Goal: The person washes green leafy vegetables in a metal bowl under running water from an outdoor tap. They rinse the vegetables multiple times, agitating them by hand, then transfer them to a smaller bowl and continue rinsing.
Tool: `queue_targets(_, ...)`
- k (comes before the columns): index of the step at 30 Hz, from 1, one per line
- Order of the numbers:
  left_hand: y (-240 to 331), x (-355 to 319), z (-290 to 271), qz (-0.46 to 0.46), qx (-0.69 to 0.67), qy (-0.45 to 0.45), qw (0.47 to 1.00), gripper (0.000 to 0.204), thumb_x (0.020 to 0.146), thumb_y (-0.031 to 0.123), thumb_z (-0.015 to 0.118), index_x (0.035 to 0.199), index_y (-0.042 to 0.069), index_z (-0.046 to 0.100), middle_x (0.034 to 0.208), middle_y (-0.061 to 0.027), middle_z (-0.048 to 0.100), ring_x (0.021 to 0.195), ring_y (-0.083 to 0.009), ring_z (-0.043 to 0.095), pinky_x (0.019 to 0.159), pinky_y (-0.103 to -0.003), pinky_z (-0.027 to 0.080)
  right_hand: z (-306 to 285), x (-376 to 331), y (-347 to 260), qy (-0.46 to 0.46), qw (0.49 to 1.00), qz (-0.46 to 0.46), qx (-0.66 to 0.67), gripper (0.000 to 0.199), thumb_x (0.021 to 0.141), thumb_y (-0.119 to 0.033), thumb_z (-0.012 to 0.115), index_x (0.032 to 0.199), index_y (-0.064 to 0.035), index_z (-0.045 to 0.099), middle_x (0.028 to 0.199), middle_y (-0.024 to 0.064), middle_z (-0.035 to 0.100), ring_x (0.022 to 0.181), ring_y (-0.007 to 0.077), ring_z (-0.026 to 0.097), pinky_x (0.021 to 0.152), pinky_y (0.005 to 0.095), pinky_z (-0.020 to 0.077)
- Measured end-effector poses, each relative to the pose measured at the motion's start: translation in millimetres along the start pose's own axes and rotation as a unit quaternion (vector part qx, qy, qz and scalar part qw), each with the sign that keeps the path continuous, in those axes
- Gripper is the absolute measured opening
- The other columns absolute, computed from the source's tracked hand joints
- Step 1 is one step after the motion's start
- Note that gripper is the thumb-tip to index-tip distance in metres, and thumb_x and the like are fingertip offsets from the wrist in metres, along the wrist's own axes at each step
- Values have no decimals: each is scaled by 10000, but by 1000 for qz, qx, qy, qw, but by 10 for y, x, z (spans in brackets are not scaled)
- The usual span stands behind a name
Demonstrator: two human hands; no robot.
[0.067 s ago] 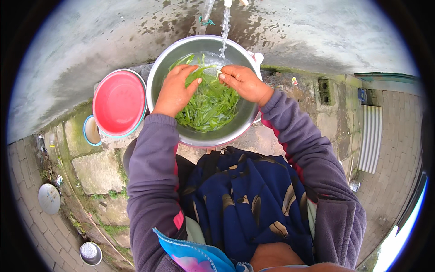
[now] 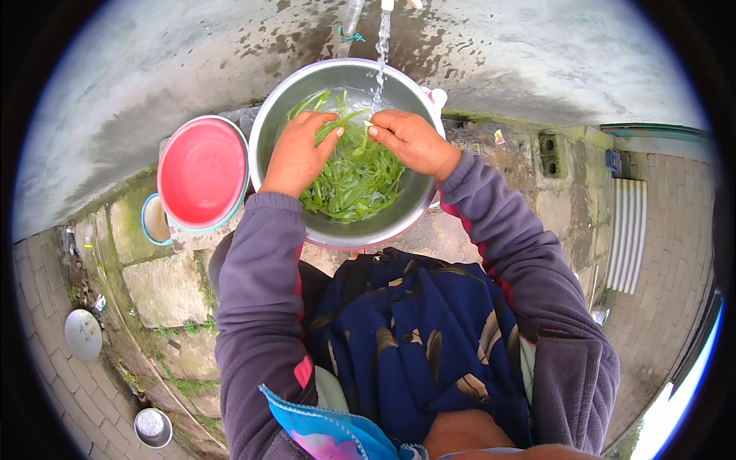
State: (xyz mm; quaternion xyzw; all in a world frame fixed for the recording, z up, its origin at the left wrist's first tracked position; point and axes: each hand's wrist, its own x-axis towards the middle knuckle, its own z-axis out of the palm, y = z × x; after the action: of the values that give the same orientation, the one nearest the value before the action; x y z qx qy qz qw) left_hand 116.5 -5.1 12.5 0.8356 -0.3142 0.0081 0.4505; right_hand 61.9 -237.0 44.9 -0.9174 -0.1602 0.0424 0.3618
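Leafy greens [image 2: 356, 184] lie heaped in water inside a wide metal basin [image 2: 264, 115]. Over the basin's left side, my left hand [image 2: 299, 153] is closed, its thumb and fingers pinching a long green leaf. My right hand [image 2: 412, 139] is closed too, with thumb and forefinger on the pale end of a green stem. Both hands are above the heap, a short gap apart. A stream of running water [image 2: 381, 50] falls from a tap [image 2: 386, 5] into the far part of the basin, just beyond my right hand.
Left of the basin sits a red plastic basin [image 2: 201, 172], with a small blue-rimmed container [image 2: 156, 220] beside it. A concrete wall [image 2: 192, 69] rises behind. Farther off are a metal bucket [image 2: 153, 428], a hollow block [image 2: 549, 156] and a corrugated sheet [image 2: 627, 234].
Both hands have shifted very slightly, and the leaf between them now sits a little differently. Water keeps running from the tap.
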Motion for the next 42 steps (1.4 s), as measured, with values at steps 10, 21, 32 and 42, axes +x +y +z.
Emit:
queue_targets(10,198,21,6,114,103,-52,987,92,866,136,614,920,62,623,853,-111,627,830,-327,626,782,-449,483,40,109,-210,14,962,-106,-251,115,872,-184,621,830,-78,608,779,87,589,777,312,615,709,444,470)
queue_targets(21,211,27,58,92,180,-27,979,108,866,159,617,854,57,584,795,-121,578,822,-329,616,745,-465,477,263,133,-170,-22,995,91,28,200,966,-211,567,932,-32,650,836,80,659,809,266,638,762,379,487)
queue_targets(32,-184,-22,-469,-143,-141,113,973,204,993,192,531,966,2,600,800,-139,628,711,-269,588,689,-376,474,135,99,135,-55,990,83,100,376,976,-239,593,1255,10,549,1135,129,610,960,238,609,883,346,485)
queue_targets(42,-646,-577,-1227,-273,383,152,869,421,939,250,588,1310,52,564,1363,-233,510,1232,-396,504,1018,-473,432,752,-71,-261,-220,941,39,-256,545,882,-143,628,1404,-128,471,1350,245,492,1153,440,535,992,478,456)
